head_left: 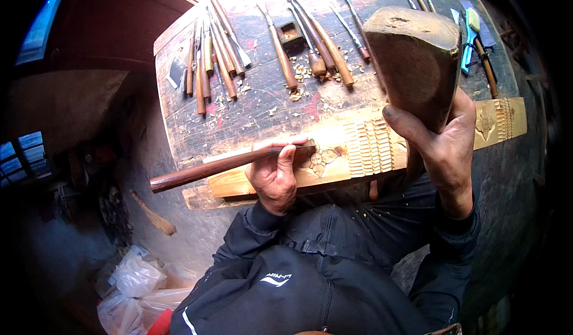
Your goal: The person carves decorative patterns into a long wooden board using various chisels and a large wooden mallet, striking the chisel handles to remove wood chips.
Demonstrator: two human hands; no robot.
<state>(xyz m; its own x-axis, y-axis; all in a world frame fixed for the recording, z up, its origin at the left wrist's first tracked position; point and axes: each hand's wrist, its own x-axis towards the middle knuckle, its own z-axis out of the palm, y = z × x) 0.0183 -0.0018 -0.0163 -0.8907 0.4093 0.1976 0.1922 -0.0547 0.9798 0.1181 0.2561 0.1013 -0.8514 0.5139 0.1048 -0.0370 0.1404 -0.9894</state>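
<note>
My left hand (274, 181) is closed around a carving chisel (212, 169) with a long dark wooden handle. The chisel lies nearly level, its handle end out to the left and its tip over a carved flower (323, 162) on a pale wooden board (236, 182). In my right hand (447, 153) is a heavy block-shaped wooden mallet (415, 66), raised above the board; its grip is mostly hidden behind my fingers. Rows of carved notches (369, 147) run beside the flower. Farther right, the board bears another flower (485, 123) and more notches.
Several chisels (216, 48) lie along the table's far left, more at the middle (316, 36). Wood shavings (296, 95) surround a small dark box (290, 35). A blue-handled brush (470, 41) lies far right. A small broom (154, 214) and plastic bags (138, 278) are lower left.
</note>
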